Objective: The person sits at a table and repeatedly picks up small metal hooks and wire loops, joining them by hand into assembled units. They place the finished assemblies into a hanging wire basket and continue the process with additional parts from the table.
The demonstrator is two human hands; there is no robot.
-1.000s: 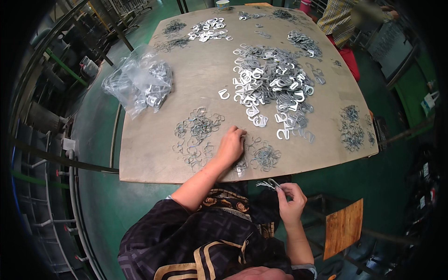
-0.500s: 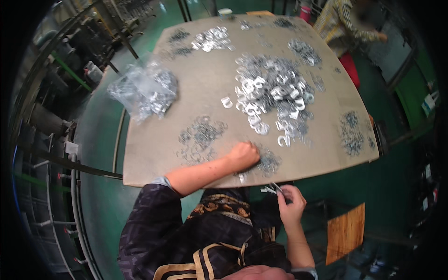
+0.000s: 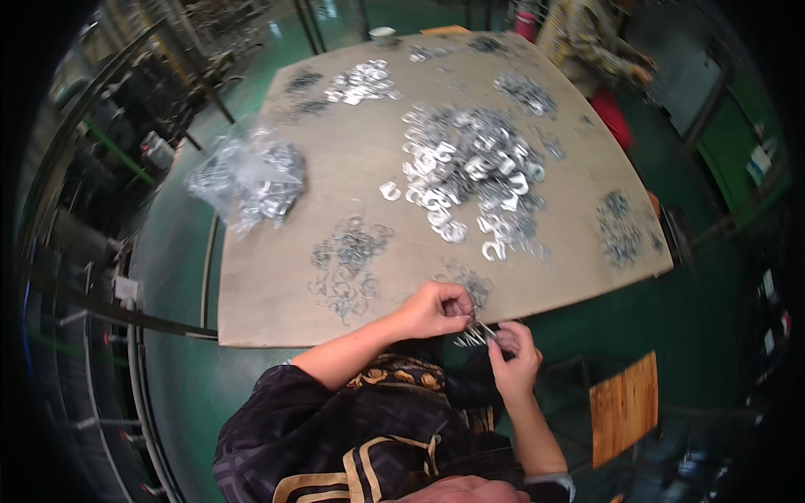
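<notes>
At the table's near edge, my left hand point(image 3: 438, 308) is closed in a pinch, its fingertips beside the metal pieces in the other hand. Whatever lies in that pinch is too small to make out. Just right of it, my right hand point(image 3: 517, 356) grips several thin, shiny metal pieces point(image 3: 473, 335) between thumb and fingers, off the table's edge. Behind my left hand lies a small pile of wire clips point(image 3: 475, 285), partly hidden by it. Farther left spreads another heap of curved wire clips point(image 3: 350, 247).
A large heap of flat silver hooks point(image 3: 495, 163) covers the middle of the table point(image 3: 277, 293). A clear plastic bag of metal parts point(image 3: 247, 180) sits at the left. More small piles point(image 3: 619, 235) lie around the edges. Another person point(image 3: 583, 38) stands at the far right.
My left hand has left the small clip pile and come toward me, up to my right hand. The right hand still holds the metal pieces. The whole view has shifted slightly.
</notes>
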